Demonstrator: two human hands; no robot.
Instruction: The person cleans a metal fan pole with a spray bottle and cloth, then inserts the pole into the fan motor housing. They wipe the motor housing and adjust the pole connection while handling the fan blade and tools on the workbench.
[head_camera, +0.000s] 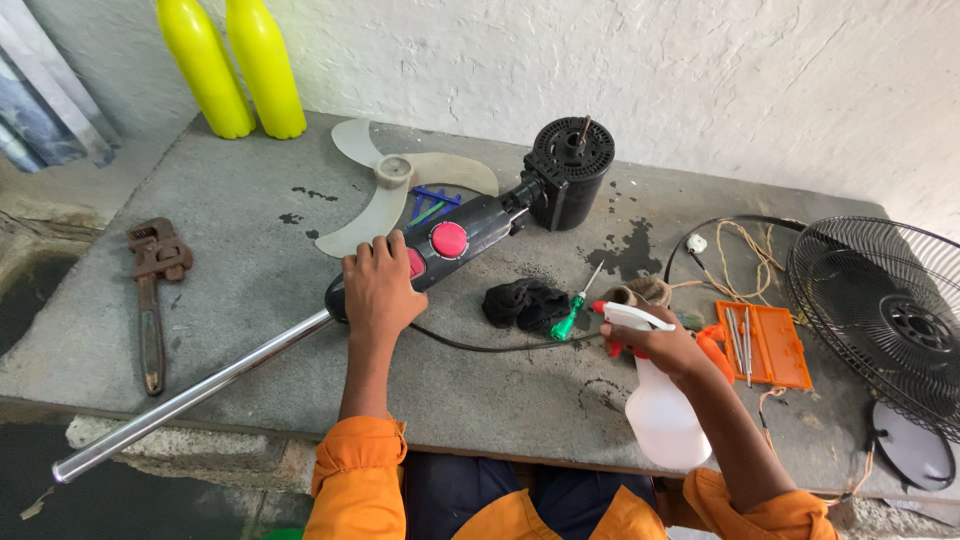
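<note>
I am pinning the fan stand's dark control housing (455, 245) with my left hand (378, 290), its motor end looking heavy, the chrome pole (190, 395) slippery. My right hand (660, 345) is gripping the light plastic spray bottle (660, 415) at its neck.

A grey stone slab bench (250, 210) stands against a rough whitewashed wall (700, 70), seemingly in daylight.

Glossy chrome metal pole (190, 392), rusty wrench (152, 290), matt stone bench (250, 200), white plastic spray btl (660, 415).

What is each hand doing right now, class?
Left hand: closed over the fan control housing, above the chrome pole.
Right hand: gripping the white spray bottle.
</note>
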